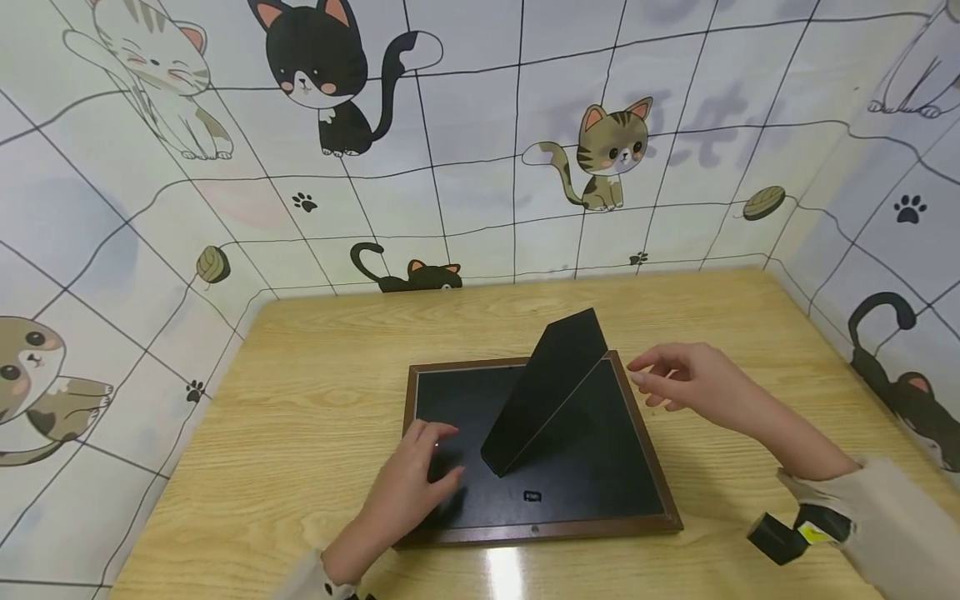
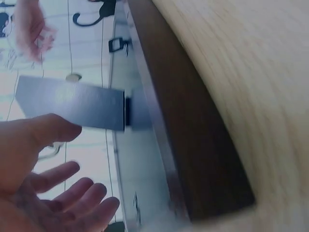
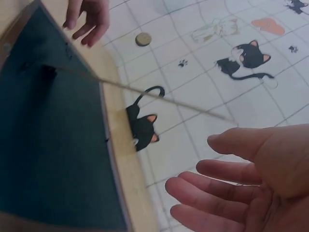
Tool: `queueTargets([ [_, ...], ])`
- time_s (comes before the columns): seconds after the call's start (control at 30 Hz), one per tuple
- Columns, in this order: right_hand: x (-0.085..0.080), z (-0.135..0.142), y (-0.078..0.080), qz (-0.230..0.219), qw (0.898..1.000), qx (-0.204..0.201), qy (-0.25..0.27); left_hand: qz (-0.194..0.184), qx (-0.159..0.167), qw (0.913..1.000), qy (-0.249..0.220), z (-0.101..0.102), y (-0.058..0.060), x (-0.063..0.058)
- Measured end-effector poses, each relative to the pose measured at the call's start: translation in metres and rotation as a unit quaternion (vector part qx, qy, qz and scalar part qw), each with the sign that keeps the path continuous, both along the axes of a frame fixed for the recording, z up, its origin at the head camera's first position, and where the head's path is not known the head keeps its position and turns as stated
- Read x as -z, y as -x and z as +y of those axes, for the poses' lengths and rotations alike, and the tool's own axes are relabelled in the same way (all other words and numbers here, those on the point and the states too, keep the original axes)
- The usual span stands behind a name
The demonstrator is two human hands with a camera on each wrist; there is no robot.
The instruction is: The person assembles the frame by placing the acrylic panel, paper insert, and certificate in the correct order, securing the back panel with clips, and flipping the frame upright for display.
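Note:
A picture frame (image 1: 600, 467) with a brown rim lies face down on the wooden table, its black backing upward. From the backing the black easel stand (image 1: 551, 383) sticks up at a slant, hinged near the middle. My left hand (image 1: 411, 471) hovers over the frame's left side, thumb and fingers spread apart with nothing between them. Off the upper right corner, my right hand (image 1: 693, 383) hangs in the air with loosely bent fingers, holding nothing. The right wrist view shows the stand (image 3: 159, 99) edge-on, its tip close to the right thumb.
The light wooden table (image 1: 300, 400) extends around the frame. Walls (image 1: 480, 183) with cat drawings and grid lines stand at the back and both sides. A small metal hanger (image 2: 116, 45) sits on the backing's edge.

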State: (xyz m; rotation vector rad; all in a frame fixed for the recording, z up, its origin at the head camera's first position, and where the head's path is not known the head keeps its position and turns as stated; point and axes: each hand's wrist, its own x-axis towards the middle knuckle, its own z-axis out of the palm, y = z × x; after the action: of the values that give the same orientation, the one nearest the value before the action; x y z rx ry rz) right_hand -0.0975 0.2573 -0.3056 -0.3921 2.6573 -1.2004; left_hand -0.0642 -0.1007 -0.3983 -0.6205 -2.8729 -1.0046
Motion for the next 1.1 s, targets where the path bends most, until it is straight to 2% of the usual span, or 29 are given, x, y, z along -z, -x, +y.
queueTargets([
  [0.13,0.021,0.019,-0.013,-0.019,0.999,-0.024,-0.029,-0.029,0.009,0.9995,0.012,-0.02,-0.008,-0.004],
  [0.33,0.061,0.044,-0.037,-0.02,0.995,-0.074,-0.059,-0.089,0.036,0.9947,0.035,-0.056,-0.026,-0.006],
  [0.4,0.073,0.05,-0.045,-0.023,0.995,-0.083,-0.054,-0.12,0.04,0.9915,0.03,-0.066,-0.031,-0.003],
  [0.53,0.094,0.058,-0.061,-0.042,0.995,-0.084,-0.042,-0.155,0.047,0.9865,0.023,-0.082,-0.04,0.006],
  [0.6,0.103,0.061,-0.067,-0.044,0.995,-0.09,-0.03,-0.162,0.056,0.9849,0.024,-0.087,-0.043,0.01],
  [0.77,0.119,0.061,-0.079,-0.003,0.994,-0.108,-0.026,-0.161,0.074,0.9836,0.035,-0.088,-0.046,0.021],
  [0.83,0.123,0.059,-0.081,0.014,0.993,-0.108,-0.035,-0.158,0.064,0.9843,0.045,-0.085,-0.046,0.023],
  [0.93,0.125,0.054,-0.083,0.013,0.993,-0.1,-0.06,-0.156,0.03,0.9852,0.064,-0.077,-0.044,0.025],
  [1.1,0.126,0.042,-0.086,0.005,0.993,-0.066,-0.099,-0.123,-0.022,0.9879,0.091,-0.063,-0.043,0.028],
])
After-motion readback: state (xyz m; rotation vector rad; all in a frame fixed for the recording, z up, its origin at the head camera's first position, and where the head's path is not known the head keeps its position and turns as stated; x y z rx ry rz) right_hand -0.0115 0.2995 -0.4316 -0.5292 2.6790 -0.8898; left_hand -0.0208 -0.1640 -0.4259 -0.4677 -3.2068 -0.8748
